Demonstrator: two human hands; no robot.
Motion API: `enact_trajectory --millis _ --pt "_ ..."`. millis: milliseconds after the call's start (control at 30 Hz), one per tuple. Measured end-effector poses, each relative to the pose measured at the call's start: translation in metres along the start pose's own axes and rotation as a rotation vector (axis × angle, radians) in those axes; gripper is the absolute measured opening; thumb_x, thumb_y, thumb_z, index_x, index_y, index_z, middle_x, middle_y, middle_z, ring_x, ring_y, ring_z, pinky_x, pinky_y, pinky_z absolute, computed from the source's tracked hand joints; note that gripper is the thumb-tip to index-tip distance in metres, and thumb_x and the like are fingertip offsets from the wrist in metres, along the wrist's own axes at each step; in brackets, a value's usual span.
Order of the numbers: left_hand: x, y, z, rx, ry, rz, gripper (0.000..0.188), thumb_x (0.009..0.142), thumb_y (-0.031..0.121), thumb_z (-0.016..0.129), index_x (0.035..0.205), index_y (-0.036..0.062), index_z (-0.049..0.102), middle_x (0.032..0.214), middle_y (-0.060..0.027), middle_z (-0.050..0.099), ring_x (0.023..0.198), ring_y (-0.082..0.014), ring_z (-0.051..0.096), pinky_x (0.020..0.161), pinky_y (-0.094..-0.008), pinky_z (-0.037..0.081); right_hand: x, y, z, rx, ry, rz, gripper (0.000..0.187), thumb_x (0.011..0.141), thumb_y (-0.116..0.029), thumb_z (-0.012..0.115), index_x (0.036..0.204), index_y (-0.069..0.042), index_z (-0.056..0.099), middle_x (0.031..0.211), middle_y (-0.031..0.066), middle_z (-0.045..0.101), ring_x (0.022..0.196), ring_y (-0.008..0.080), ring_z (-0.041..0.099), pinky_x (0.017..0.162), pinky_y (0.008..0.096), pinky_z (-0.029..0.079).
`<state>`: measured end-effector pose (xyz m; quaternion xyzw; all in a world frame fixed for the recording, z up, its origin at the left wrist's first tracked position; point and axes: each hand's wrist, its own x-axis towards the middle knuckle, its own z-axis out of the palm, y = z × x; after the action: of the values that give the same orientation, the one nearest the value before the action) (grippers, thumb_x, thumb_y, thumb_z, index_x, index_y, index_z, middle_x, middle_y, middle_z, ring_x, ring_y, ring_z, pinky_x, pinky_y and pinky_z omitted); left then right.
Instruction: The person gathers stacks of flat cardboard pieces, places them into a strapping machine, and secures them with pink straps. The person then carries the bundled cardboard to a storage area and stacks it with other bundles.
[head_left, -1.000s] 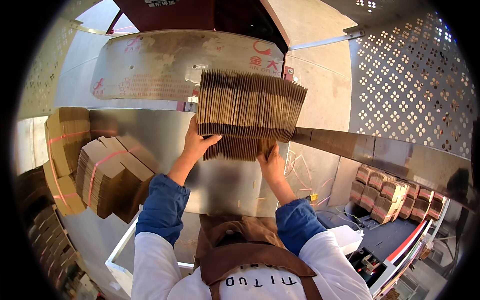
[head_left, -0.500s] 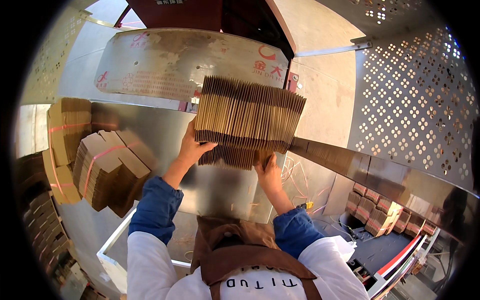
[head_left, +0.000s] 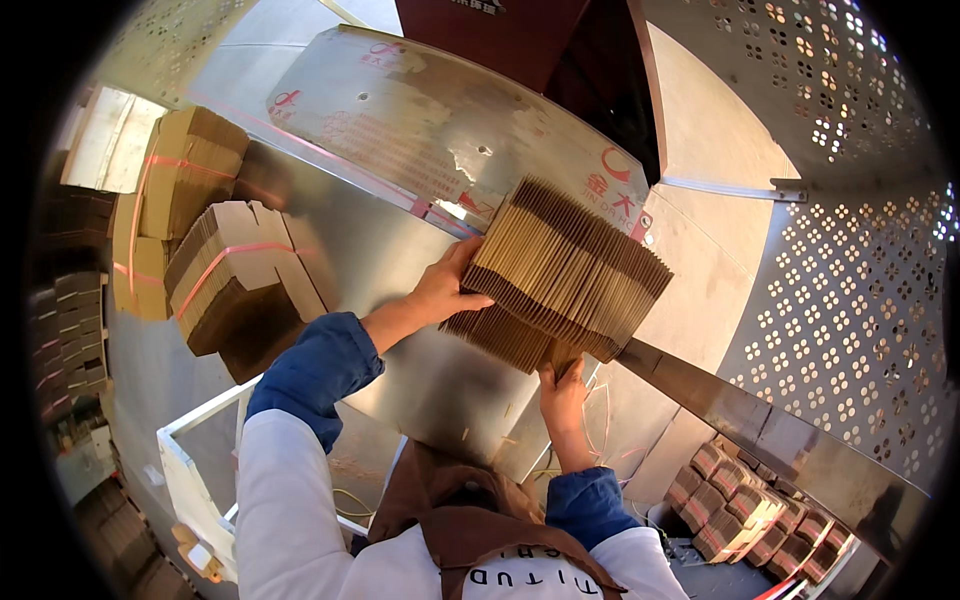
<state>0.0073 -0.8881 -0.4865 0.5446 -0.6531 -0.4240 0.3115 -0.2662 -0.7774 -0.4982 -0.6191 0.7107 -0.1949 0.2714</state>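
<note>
A thick bundle of folded brown cardboard sheets (head_left: 575,265) stands on edge at the right part of the metal table, its many edges showing like pleats. My left hand (head_left: 445,290) is closed on the bundle's left end, thumb along the near edge, some fingers hidden behind it. At the near right corner, my right hand (head_left: 563,400) pinches a cardboard flap (head_left: 562,355) that juts out below the main block. Blue sleeve covers wrap both of my forearms.
Strapped cardboard stacks (head_left: 235,270) lie left on the metal table (head_left: 400,370). Behind stands a machine with a scuffed metal panel (head_left: 430,115). A metal rail (head_left: 760,430) runs right beside a perforated screen (head_left: 850,330). More bundled cardboard (head_left: 730,500) sits at lower right.
The whole view has turned, so the bundle and table appear tilted and shifted right. Both hands keep their places on the cardboard.
</note>
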Motion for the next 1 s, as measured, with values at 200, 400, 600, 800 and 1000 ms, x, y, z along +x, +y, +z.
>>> enact_trajectory --millis 200,400,600,800,1000 --pt "0.005 0.003 0.001 -0.006 -0.007 0.023 0.087 0.070 0.030 0.078 0.140 0.0089 0.030 0.133 -0.0180 0.043 0.118 -0.0386 0.048 0.097 -0.0427 0.043 0.004 -0.001 0.000 0.024 -0.018 0.041 0.065 0.083 -0.020 0.064 0.129 0.011 0.030 0.078 0.0297 0.061 0.069 0.0481 0.060 0.058 0.0505 0.048" --pt "0.003 0.006 -0.004 -0.032 -0.019 -0.041 0.089 0.068 0.033 0.079 0.140 0.0060 0.032 0.132 -0.0186 0.045 0.120 -0.0364 0.049 0.099 -0.0404 0.041 0.002 0.001 0.003 0.014 0.010 -0.007 0.065 0.082 -0.019 0.064 0.130 0.010 0.031 0.078 0.0289 0.061 0.069 0.0479 0.059 0.059 0.0491 0.048" --pt "0.007 0.010 0.002 0.019 -0.040 -0.048 0.089 0.070 0.030 0.078 0.141 0.0072 0.030 0.137 -0.0192 0.039 0.120 -0.0380 0.047 0.099 -0.0419 0.042 0.002 -0.002 -0.002 -0.032 -0.001 0.046 0.061 0.083 -0.022 0.064 0.127 0.009 0.034 0.078 0.0293 0.061 0.071 0.0480 0.060 0.061 0.0498 0.048" --pt "0.009 0.003 0.008 -0.295 -0.056 -0.136 0.094 0.068 0.017 0.081 0.144 0.0100 0.026 0.136 -0.0148 0.046 0.118 -0.0285 0.053 0.099 -0.0376 0.043 0.004 -0.001 -0.001 -0.032 -0.040 0.101 0.052 0.084 -0.024 0.063 0.120 0.006 0.038 0.078 0.0290 0.061 0.073 0.0478 0.060 0.063 0.0511 0.049" --pt "0.013 -0.008 0.014 -0.370 -0.034 -0.106 0.092 0.070 0.013 0.079 0.144 0.0124 0.025 0.127 -0.0174 0.053 0.110 -0.0284 0.058 0.094 -0.0368 0.046 0.005 -0.006 0.002 -0.007 -0.016 0.055 0.063 0.084 -0.024 0.063 0.126 0.011 0.032 0.076 0.0296 0.061 0.069 0.0474 0.060 0.060 0.0503 0.049"
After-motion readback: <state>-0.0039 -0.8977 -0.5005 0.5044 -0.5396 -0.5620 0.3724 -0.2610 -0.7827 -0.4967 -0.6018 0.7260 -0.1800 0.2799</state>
